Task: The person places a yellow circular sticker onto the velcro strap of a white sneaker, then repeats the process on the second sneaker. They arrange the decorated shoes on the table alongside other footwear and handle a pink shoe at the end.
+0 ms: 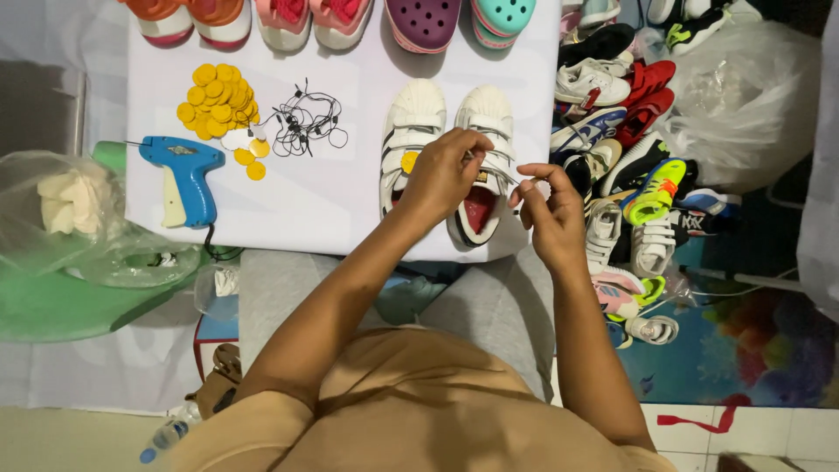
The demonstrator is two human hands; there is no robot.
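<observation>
the right hand [546,210] hovers just off the edge of the white table [332,201], fingers curled together and pinching something too small to make out. just beyond it, the left hand [446,170] rests over a pair of white sneakers [446,149] near the table's front edge, thumb and fingertips pinched on a thin thread or pin at the strap of the right-side shoe. a small yellow round tag [409,162] sits on the left-side shoe, right beside that hand. farther left lie a blue tagging gun [185,175], a tangle of black loop strings [304,127] and a heap of yellow round tags [218,103]. along the far edge stand more shoes, among them a purple clog [424,22] and a teal clog [502,19]. to the right of the table, a pile of mixed sneakers [625,157] covers the floor.
</observation>
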